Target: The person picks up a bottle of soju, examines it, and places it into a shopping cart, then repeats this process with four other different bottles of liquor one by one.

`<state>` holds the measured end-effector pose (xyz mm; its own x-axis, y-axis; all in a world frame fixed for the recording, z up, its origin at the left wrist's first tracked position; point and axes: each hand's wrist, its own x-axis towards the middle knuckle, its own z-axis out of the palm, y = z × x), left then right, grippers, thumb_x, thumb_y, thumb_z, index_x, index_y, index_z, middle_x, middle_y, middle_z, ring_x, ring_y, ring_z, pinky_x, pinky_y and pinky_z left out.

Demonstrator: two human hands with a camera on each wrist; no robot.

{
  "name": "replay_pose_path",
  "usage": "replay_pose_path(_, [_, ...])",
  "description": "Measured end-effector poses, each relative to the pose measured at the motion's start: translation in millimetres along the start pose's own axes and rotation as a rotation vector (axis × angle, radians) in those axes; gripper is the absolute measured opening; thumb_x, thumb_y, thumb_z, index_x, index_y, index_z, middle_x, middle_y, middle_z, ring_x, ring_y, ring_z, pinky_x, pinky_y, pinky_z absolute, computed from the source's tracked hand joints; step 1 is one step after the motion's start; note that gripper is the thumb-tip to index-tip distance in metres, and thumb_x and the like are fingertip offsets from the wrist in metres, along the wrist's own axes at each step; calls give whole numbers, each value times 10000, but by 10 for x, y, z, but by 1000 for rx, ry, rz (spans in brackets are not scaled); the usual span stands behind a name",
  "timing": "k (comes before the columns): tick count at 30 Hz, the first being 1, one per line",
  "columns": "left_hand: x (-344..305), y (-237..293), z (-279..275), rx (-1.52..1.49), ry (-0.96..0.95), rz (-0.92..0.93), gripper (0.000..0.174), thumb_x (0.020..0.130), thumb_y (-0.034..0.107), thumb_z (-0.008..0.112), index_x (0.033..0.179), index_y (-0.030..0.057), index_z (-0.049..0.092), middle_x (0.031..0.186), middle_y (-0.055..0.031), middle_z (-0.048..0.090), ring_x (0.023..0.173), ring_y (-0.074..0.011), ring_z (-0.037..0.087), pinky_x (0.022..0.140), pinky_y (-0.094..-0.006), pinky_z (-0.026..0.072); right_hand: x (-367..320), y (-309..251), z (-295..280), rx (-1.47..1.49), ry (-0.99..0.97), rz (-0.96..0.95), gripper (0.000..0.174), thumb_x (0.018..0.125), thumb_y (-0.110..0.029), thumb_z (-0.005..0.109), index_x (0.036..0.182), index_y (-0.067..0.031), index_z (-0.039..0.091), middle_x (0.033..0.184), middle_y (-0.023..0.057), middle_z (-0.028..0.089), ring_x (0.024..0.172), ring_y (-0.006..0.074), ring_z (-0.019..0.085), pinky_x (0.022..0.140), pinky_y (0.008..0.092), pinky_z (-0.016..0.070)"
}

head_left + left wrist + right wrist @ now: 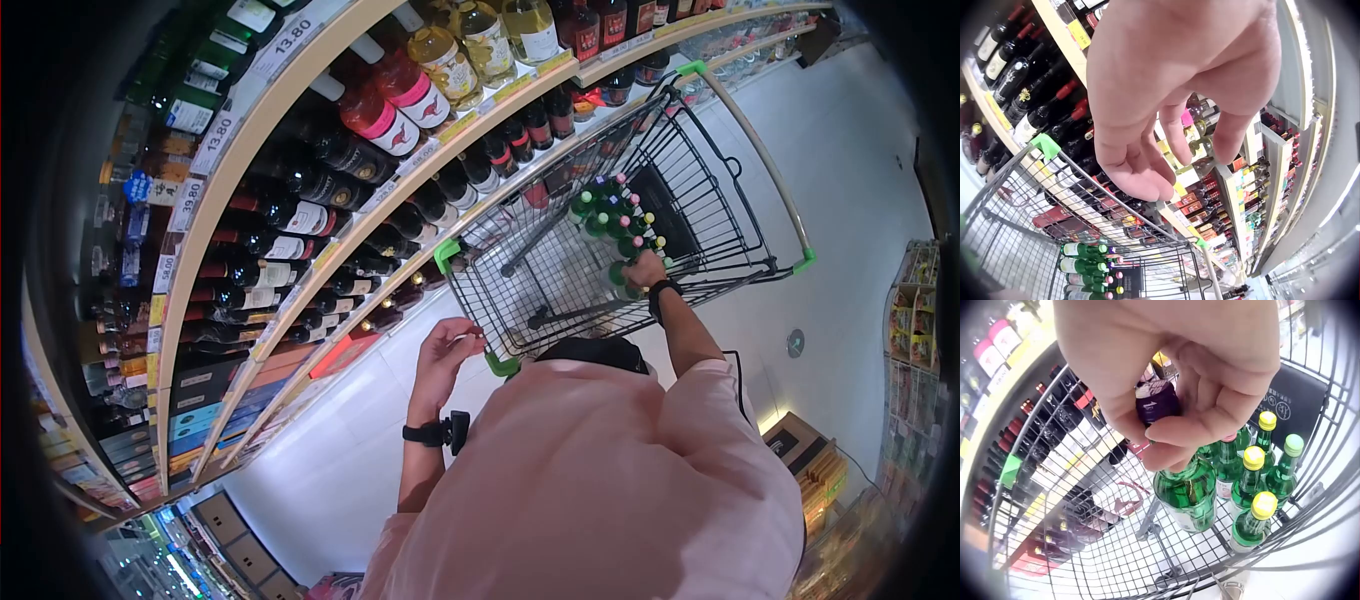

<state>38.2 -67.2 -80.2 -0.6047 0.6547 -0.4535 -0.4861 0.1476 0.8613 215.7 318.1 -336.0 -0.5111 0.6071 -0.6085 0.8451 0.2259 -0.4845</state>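
Note:
In the head view, my right hand (645,270) reaches into a wire shopping cart (545,295) with green corner pieces. Seen from the right wrist, its thumb and fingers pinch the neck of a green glass bottle (1188,497) just around its dark purple cap (1159,406). Several more green bottles (1250,487) with yellow, pale green and pink caps stand close beside it, over the wire floor. Outside the cart, near its green front corner, my left hand (447,345) hangs loosely curled and holds nothing. Only air shows between its fingertips in the left wrist view.
Curved shelves (390,200) full of wine and liquor bottles run along the cart's left side, with price tags on their edges. A dark panel (1291,400) stands inside the cart behind the bottles. Cartons (805,460) stand at the right, on the pale floor (850,200).

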Motion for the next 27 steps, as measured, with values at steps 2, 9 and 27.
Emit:
replay_pose_path(2, [-27, -26, 50, 9, 54, -28, 163, 971, 61, 575, 1132, 42, 583, 1098, -110, 636, 977, -210, 646, 874, -341, 510, 194, 79, 106, -35, 29, -2, 327, 675, -281, 775, 833, 0, 721, 774, 185, 717, 802, 310, 722, 758, 399, 566])
replay_pose_path(9, [-151, -120, 199, 40, 184, -92, 169, 982, 60, 547, 1144, 15, 568, 1097, -134, 632, 956, -212, 646, 867, -341, 513, 616, 63, 303, -90, 53, -14, 392, 730, -240, 804, 981, 37, 687, 1067, 268, 681, 1043, 377, 662, 890, 424, 545])
replay_pose_path(27, [-174, 143, 285, 107, 201, -210, 253, 964, 72, 573, 1208, 10, 548, 1169, -155, 614, 1005, -220, 643, 900, -332, 507, 1262, 166, 764, 141, 98, 141, 442, 742, -168, 768, 1134, -11, 636, 1056, 257, 686, 1040, 399, 659, 880, 452, 535])
